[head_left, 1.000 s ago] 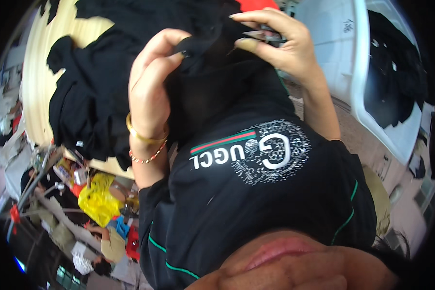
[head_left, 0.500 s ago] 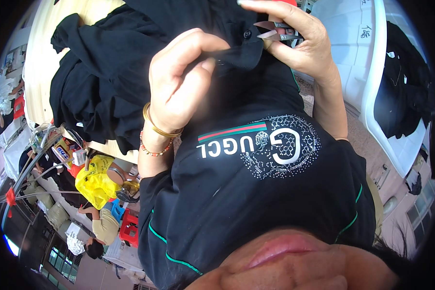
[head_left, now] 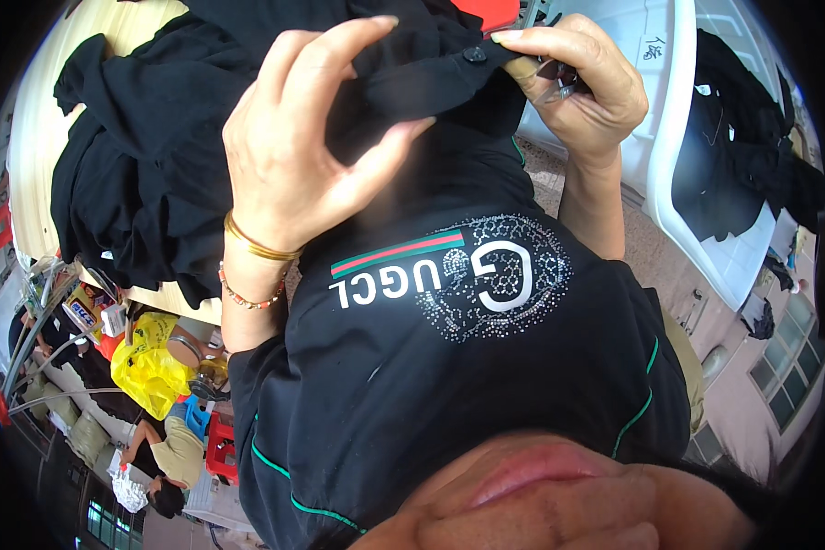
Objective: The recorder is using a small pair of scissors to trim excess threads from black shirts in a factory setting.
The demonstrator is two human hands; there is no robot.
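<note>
A black garment [head_left: 147, 156] lies bunched on the table and reaches up between my hands. Near the end of its band sits a dark button [head_left: 474, 55]; whether the band is a collar or a cuff I cannot tell. My left hand [head_left: 289, 151], with a gold bangle and a beaded bracelet at the wrist, is open beside the band, thumb and fingers apart. The tip of the band is pinched between thumb and forefinger of my right hand [head_left: 596, 87]. That same hand holds small thread snips [head_left: 557, 78] in its curled fingers, partly hidden.
To the right stands a white plastic bin [head_left: 674, 174], with more black cloth [head_left: 729, 137] beyond its rim. The pale wooden table [head_left: 32, 183] runs along the left. Lower left are a yellow plastic bag [head_left: 147, 367], a red stool [head_left: 220, 447] and a person [head_left: 176, 454] at work.
My left hand's fingers have spread and come off the band. My right hand has closed on the band's tip, and the snips have turned back into its palm.
</note>
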